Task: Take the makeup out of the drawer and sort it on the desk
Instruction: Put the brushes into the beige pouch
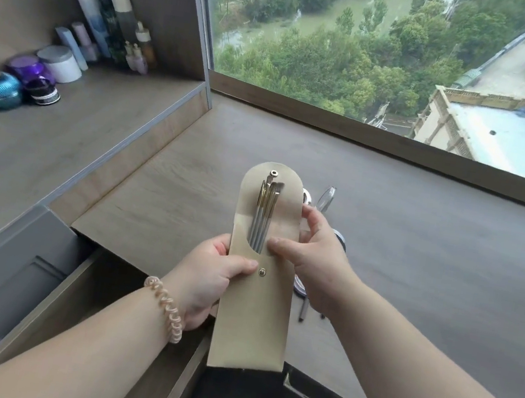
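She has the beige pouch (251, 318) up in front of her, above the front edge of the tabletop (420, 242) and the open drawer (92, 292), standing nearly upright so the brushes (264, 213) stay in their pocket rather than sliding out. The flap (273, 179) is folded back and unsnapped, which leaves the brush heads showing, and I'd guess that is the point: she is checking what is inside before choosing a spot for it. Her left hand (209, 280) does the carrying, its grip pinched on the pouch's left edge with the thumb flat across the front just beside the snap stud (262, 271). Her right hand (318, 253) has its grip closed on the opposite edge, thumb at the pocket's mouth and fingers curled round the back, seemingly to hold the mouth flat and steady. On the tabletop behind the pouch, partly hidden by it, lie a few small round items (339, 238) and a dark pencil (304, 310), close together, so sorting looks under way and the pouch probably belongs near them. The bottles (109, 24) and jars (32, 73) on the side shelf stand well apart from all this.
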Demonstrator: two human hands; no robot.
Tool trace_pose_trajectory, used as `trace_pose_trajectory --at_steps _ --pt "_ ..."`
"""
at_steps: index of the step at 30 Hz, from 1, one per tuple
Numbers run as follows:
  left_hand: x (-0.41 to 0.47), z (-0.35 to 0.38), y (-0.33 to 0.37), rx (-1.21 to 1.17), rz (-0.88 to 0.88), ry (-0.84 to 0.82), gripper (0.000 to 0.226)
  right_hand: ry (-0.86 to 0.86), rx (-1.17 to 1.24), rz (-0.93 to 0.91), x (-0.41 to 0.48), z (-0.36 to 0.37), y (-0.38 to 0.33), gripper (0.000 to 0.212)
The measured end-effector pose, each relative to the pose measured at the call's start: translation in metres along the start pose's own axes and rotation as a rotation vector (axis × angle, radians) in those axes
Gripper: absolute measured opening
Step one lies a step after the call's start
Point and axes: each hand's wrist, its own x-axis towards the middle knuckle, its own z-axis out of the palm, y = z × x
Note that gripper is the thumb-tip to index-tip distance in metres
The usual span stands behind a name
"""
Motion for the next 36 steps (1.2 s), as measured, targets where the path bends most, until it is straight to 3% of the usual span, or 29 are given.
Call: trace_pose_trajectory --at_steps 10,18,27,36 --pt "-0.019 -0.009 -0.039 0.049 -0.086 -0.114 0.017 0.114 0.067 0.092 -0.069 0.001 0.044 0.059" --pt "-0.022 0.031 -0.063 0.276 -0.144 -0.249 0.021 0.377 -0.043 0.129 -0.107 -0.036 0.065 0.063" --pt "-0.014 0.099 -0.085 0.407 -0.194 -0.368 0.033 0.522 -0.096 0.16 -0.149 -0.106 0.069 0.059" --pt "-0.017 0.226 -0.115 0.546 -0.11 -0.366 0.029 0.601 -0.166 0.161 -0.189 -0.231 0.07 0.06"
